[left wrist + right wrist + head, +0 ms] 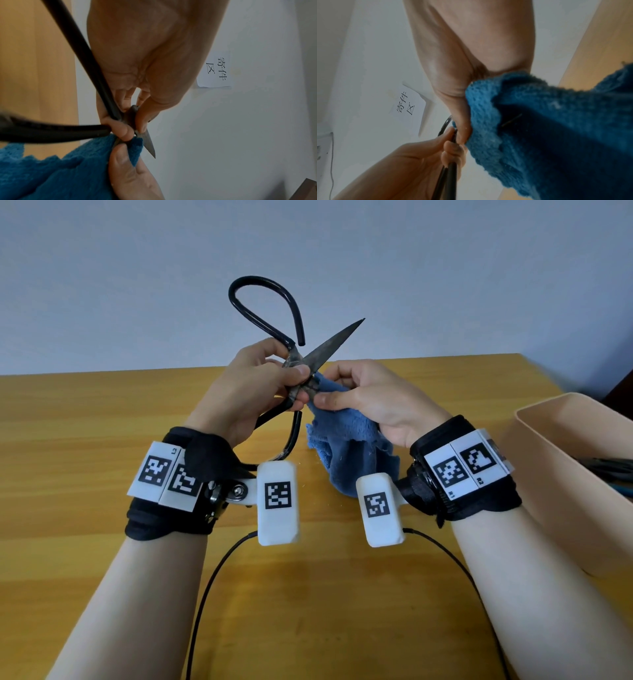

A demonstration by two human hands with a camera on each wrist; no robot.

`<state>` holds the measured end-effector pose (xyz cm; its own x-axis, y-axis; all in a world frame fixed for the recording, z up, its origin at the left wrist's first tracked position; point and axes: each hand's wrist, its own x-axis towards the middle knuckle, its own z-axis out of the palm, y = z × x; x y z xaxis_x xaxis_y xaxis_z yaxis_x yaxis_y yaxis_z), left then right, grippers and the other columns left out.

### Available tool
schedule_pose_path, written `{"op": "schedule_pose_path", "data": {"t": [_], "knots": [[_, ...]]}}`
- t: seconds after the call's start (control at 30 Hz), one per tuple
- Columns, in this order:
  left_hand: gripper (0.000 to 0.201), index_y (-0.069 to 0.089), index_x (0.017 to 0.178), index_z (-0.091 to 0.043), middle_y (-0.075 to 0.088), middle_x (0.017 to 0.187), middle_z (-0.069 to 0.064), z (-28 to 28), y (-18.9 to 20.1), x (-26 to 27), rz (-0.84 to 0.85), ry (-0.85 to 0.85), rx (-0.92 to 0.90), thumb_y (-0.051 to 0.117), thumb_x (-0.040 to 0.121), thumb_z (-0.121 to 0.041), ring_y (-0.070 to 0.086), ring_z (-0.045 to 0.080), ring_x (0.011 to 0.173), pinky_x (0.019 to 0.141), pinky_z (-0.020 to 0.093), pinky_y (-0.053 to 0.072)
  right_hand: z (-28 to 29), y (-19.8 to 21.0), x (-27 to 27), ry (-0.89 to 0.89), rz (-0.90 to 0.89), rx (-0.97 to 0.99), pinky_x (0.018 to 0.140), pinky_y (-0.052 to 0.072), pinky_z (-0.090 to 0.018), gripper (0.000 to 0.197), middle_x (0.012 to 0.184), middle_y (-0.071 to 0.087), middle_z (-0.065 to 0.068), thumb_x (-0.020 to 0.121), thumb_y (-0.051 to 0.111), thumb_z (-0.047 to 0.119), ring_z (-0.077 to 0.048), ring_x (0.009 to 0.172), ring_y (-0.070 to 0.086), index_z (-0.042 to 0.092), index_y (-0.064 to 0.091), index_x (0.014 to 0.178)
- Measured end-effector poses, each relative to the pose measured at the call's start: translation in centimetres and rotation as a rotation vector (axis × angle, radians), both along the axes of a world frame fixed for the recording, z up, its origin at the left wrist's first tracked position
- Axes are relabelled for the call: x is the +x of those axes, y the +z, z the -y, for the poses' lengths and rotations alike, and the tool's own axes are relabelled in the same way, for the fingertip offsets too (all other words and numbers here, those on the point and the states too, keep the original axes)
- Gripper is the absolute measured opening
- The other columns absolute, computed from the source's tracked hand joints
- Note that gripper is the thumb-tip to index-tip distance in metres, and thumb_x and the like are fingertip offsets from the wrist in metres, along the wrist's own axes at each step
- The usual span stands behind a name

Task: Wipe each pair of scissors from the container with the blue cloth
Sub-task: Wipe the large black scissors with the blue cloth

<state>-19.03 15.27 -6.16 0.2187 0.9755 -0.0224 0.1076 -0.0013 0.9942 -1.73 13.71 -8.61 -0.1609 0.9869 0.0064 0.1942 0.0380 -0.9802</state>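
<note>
Blue cloth [346,436] is pinched in the right hand [373,402] against the base of one blade; wiping is under way. The left hand [253,388] grips the dark, tarnished scissors [337,342] at the pivot, above the table [85,419]. Next, probably, a stroke toward the tip, away from the edge. More wait in the container [561,474].

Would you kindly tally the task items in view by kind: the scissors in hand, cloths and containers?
Black-handled scissors, held open in the left hand's grip: 1
Blue cloth, pinched by the right hand: 1
Beige container, its contents mostly hidden: 1
Total: 3
</note>
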Motion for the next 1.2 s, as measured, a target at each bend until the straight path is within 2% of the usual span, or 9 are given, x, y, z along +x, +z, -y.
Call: {"op": "schedule_pose_path", "data": {"t": [0.17, 0.33, 0.43, 0.57, 0.7, 0.83, 0.97, 1.07, 1.2], "knots": [[0.009, 0.054, 0.102, -0.004, 0.062, 0.080, 0.009, 0.1, 0.1, 0.0, 0.018, -0.015, 0.003, 0.062, 0.097, -0.004, 0.061, 0.015, 0.056, 0.061, 0.021, 0.053, 0.1, -0.2, -0.3, -0.071, -0.061, -0.004, 0.066, 0.053, -0.027, 0.028, 0.080, 0.067, -0.006, 0.085, 0.078, 0.019, -0.014, 0.069, 0.067, -0.003, 0.063, 0.096], [0.009, 0.053, 0.098, -0.004, 0.063, 0.082, 0.011, -0.1, 0.0, -0.5, 0.015, 0.007, -0.009, 0.061, 0.098, -0.003, 0.062, 0.015, 0.057, 0.060, 0.022, 0.053, 0.0, 0.3, 0.0, -0.028, -0.001, -0.015, 0.082, 0.055, -0.036, 0.010, 0.094, 0.070, -0.010, 0.087, 0.073, 0.006, -0.021, 0.084, 0.067, 0.008, 0.069, 0.096], [0.015, 0.051, 0.089, -0.010, 0.065, 0.078, 0.007, -0.1, 0.1, -0.7, 0.032, 0.029, -0.005, 0.061, 0.098, -0.002, 0.063, 0.016, 0.057, 0.063, 0.024, 0.055, -0.1, 0.6, 0.4, -0.112, -0.001, -0.006, 0.075, 0.052, -0.038, 0.016, 0.090, 0.068, -0.011, 0.085, 0.067, 0.000, -0.024, 0.080, 0.064, 0.015, 0.069, 0.086], [0.016, 0.050, 0.090, -0.011, 0.064, 0.081, 0.009, -0.1, 0.2, -0.7, 0.039, 0.027, -0.011, 0.062, 0.097, -0.003, 0.064, 0.018, 0.058, 0.063, 0.025, 0.056, -0.1, 0.8, 0.4, -0.229, -0.088, -0.010, 0.066, 0.047, -0.033, 0.006, 0.085, 0.063, -0.010, 0.087, 0.062, 0.008, -0.024, 0.076, 0.060, 0.013, 0.065, 0.086], [0.013, 0.051, 0.097, -0.006, 0.065, 0.080, 0.009, 0.0, 0.2, -0.6, 0.027, 0.030, 0.000, 0.063, 0.097, -0.004, 0.068, 0.020, 0.061, 0.063, 0.024, 0.057, -0.4, 1.0, 0.5, -0.252, -0.257, -0.055, 0.078, 0.057, -0.039, 0.003, 0.090, 0.071, -0.012, 0.088, 0.068, 0.010, -0.023, 0.082, 0.068, 0.010, 0.070, 0.086], [0.015, 0.053, 0.087, -0.008, 0.065, 0.072, 0.003, 0.1, 0.1, -0.4, 0.005, 0.030, 0.015, 0.064, 0.097, -0.004, 0.071, 0.022, 0.065, 0.066, 0.027, 0.061, -0.2, 1.2, 0.5, -0.220, -0.366, -0.102, 0.076, 0.058, -0.034, 0.018, 0.090, 0.074, -0.011, 0.090, 0.070, 0.017, -0.021, 0.079, 0.071, 0.003, 0.072, 0.102], [0.018, 0.052, 0.085, -0.008, 0.069, 0.074, 0.006, 0.0, 0.1, -0.5, 0.000, 0.048, 0.020, 0.064, 0.097, -0.004, 0.072, 0.020, 0.063, 0.064, 0.026, 0.060, -0.3, 1.2, 0.7, -0.156, -0.382, -0.165, 0.081, 0.050, -0.037, 0.026, 0.083, 0.071, -0.004, 0.087, 0.061, 0.032, -0.021, 0.082, 0.063, 0.010, 0.074, 0.091], [0.019, 0.050, 0.085, -0.008, 0.069, 0.081, 0.013, 0.0, 0.0, -0.5, -0.007, 0.057, 0.029, 0.064, 0.097, -0.004, 0.071, 0.020, 0.062, 0.065, 0.027, 0.061, -0.1, 1.3, 0.9, -0.095, -0.357, -0.172, 0.076, 0.054, -0.033, 0.035, 0.091, 0.075, -0.009, 0.090, 0.045, 0.017, -0.021, 0.082, 0.065, 0.005, 0.076, 0.101], [0.010, 0.053, 0.099, -0.005, 0.068, 0.079, 0.012, -0.1, 0.1, -0.7, 0.018, 0.059, 0.031, 0.063, 0.097, -0.005, 0.072, 0.021, 0.065, 0.072, 0.032, 0.063, 0.1, 1.0, 0.5, -0.029, -0.143, -0.089, 0.095, 0.052, -0.041, 0.045, 0.116, 0.072, -0.018, 0.076, 0.048, -0.001, -0.027, 0.100, 0.064, 0.021, 0.078, 0.100]]}}
